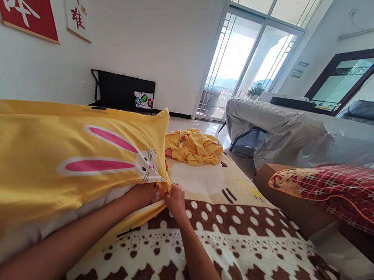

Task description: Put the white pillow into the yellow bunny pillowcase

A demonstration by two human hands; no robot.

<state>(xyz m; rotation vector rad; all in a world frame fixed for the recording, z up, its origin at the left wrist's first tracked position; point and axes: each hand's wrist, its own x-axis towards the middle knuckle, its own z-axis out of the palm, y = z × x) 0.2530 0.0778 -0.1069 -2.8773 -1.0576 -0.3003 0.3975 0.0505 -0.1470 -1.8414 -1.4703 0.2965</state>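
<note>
A yellow pillowcase [113, 123] with a printed white rabbit stretches from the left edge to the middle of the view. White padded filling [55, 223] shows along its open side. My left hand [147, 195] reaches in under the rabbit's face, and the cloth partly covers its fingers. It seems to be closed near the corner, though what it grips is hidden. Just right of it, my right hand [175, 200] is closed on the pillowcase's gathered edge. Both hands are close together above a brown and cream patterned blanket [228, 246].
Crumpled yellow fabric [195, 146] lies on the blanket's far end. To the right, a red checked cloth [342, 192] covers a brown box-like piece. Plastic sheeting [295, 126] drapes a table behind it. A black bench [122, 90] stands by the far wall, near glass doors [234, 63].
</note>
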